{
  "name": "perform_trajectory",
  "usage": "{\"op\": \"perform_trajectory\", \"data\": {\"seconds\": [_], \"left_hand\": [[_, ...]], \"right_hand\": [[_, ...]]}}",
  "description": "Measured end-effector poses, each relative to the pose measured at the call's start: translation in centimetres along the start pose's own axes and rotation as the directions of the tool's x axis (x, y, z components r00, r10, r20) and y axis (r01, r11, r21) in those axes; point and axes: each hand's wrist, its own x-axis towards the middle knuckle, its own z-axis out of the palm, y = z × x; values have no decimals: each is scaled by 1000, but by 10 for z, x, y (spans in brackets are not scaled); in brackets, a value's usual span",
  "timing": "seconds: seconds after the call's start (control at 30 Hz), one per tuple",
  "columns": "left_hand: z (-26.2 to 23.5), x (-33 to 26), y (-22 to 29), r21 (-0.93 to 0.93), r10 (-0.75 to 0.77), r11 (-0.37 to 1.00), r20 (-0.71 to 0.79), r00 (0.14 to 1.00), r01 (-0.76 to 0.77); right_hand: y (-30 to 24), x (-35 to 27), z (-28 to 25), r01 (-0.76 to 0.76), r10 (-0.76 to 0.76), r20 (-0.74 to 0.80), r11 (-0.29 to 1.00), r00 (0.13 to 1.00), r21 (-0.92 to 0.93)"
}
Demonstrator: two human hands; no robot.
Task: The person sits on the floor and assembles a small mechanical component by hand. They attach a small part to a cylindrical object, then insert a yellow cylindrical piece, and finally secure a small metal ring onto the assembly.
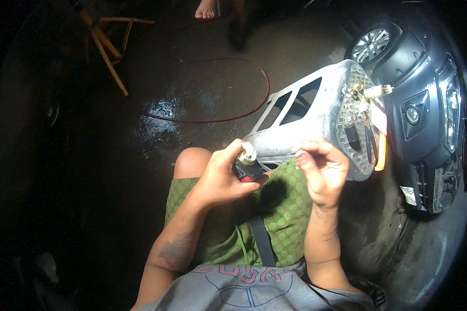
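My left hand (pixel 220 176) is wrapped round a dark, boxy part (pixel 247 168) with a touch of red low down. A brass-coloured fitting (pixel 247 156) with something whitish round its top stands up from it. To the right, my right hand (pixel 324 173) is raised over my right thigh, apart from the left, thumb and forefinger drawn together in a pinch. A thin pale bit seems to show at the fingertips, too small to name. Beyond both hands is a grey plastic stool (pixel 316 119), its studded seat carrying a pale fitting (pixel 378 92) and a black cylinder (pixel 352 137).
An orange-handled item (pixel 381 151) lies at the stool's right edge. A dark car (pixel 425 103) stands close on the right. A red hose (pixel 207 121) curves over the wet floor. Yellow stand legs (pixel 109 59) are at far left; another person's bare foot (pixel 206 9) is at the top.
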Motion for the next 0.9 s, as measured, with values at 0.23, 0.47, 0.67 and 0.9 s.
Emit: {"op": "perform_trajectory", "data": {"seconds": [0.23,0.47,0.67,0.9], "left_hand": [[-1,1,-1,-1,-33,999,26,999,33],[-1,1,-3,-24,-27,999,42,999,28],[-1,1,-4,-38,-23,999,26,999,24],[-2,1,-4,-49,-37,998,29,999,38]], "right_hand": [[17,3,33,-174,168,52,977,984,126],[18,-4,32,-173,164,90,979,982,108],[17,0,32,-210,203,59,961,977,178],[20,-4,39,-128,127,49,991,991,29]]}}
